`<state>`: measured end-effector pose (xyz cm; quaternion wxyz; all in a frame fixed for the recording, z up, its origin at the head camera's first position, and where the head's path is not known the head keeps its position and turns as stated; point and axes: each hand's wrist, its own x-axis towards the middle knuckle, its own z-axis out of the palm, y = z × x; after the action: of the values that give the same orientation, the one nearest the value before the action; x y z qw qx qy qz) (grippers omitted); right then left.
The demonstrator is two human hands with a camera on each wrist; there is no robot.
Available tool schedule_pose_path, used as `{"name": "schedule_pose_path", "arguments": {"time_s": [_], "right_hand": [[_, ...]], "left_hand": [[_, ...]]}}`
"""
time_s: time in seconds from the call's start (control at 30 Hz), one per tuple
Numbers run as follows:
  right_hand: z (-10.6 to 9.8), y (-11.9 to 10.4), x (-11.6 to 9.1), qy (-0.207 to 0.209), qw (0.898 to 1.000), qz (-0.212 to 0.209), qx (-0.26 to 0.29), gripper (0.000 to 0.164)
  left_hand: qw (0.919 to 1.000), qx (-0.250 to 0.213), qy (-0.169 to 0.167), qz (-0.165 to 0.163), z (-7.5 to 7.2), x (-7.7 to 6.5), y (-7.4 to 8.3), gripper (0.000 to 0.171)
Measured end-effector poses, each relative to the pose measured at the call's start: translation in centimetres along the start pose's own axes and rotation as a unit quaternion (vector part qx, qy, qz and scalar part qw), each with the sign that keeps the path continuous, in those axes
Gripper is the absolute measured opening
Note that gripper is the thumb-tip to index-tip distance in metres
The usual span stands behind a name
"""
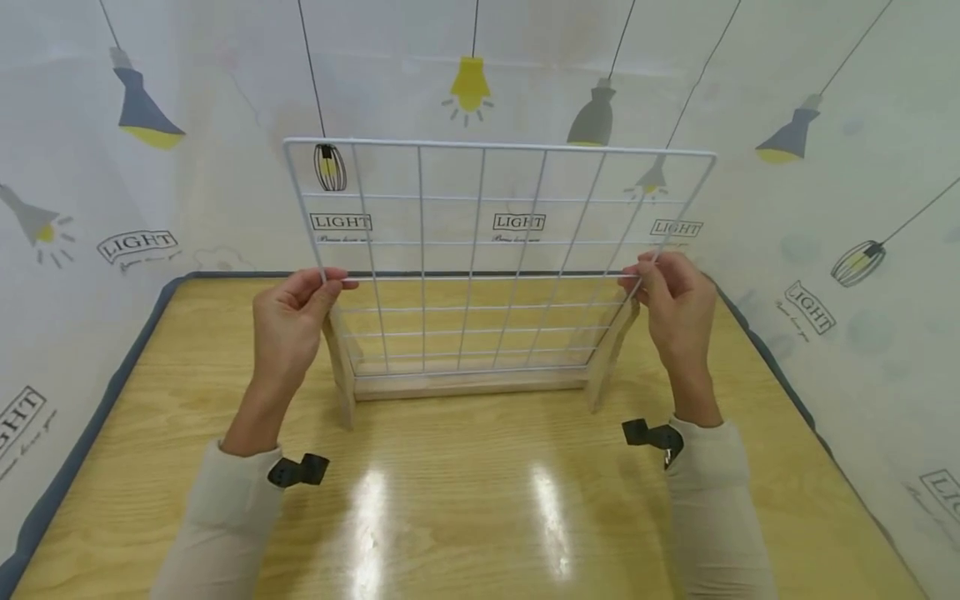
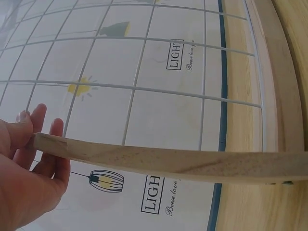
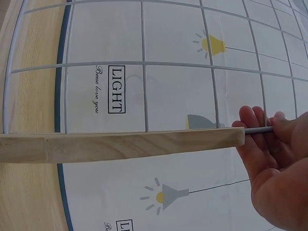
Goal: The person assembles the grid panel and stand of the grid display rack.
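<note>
A white wire grid panel (image 1: 483,147) stands in a wooden stand, leaning so that its top edge is nearest the head camera. The stand has a left upright (image 1: 340,367), a right upright (image 1: 611,354) and a bottom rail (image 1: 472,384) along the panel's lower edge. My left hand (image 1: 288,321) pinches the panel's left side wire between thumb and fingers, by the top end of the left upright. On the other side, my right hand (image 1: 681,304) pinches the right side wire just past the right upright's end, as the right wrist view shows.
The stand rests on a wood-grain table (image 1: 465,500) with a dark blue edge (image 1: 135,358). Behind and beside it hangs a pale wall covering (image 1: 525,75) printed with lamps and the word LIGHT. Dark wrist cameras (image 1: 300,471) sit on the sleeves.
</note>
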<state>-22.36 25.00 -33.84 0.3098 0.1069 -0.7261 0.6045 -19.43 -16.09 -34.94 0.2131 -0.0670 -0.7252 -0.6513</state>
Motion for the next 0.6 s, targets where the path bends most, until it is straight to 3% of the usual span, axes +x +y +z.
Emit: {"name": "schedule_pose_path", "arguments": {"time_s": [0.23, 0.4, 0.5, 0.6], "right_hand": [[0.0, -0.1, 0.0, -0.008, 0.999, -0.036, -0.003, 0.013], [-0.7, 0.2, -0.1, -0.018, 0.997, -0.056, -0.042, 0.011], [-1.8, 0.4, -0.3, -0.028, 0.991, -0.066, -0.116, 0.018], [-3.3, 0.8, -0.4, -0.048, 0.976, -0.067, -0.201, 0.029]], "left_hand": [[0.9999, 0.001, -0.012, 0.008, -0.3, -0.2, -0.1, 0.018], [0.9971, 0.055, -0.044, 0.03, -1.1, -0.2, -0.6, 0.031], [0.9869, 0.12, -0.095, 0.05, -2.7, -0.3, -1.1, 0.043], [0.9653, 0.207, -0.141, 0.074, -4.7, -0.5, -2.0, 0.052]]}}
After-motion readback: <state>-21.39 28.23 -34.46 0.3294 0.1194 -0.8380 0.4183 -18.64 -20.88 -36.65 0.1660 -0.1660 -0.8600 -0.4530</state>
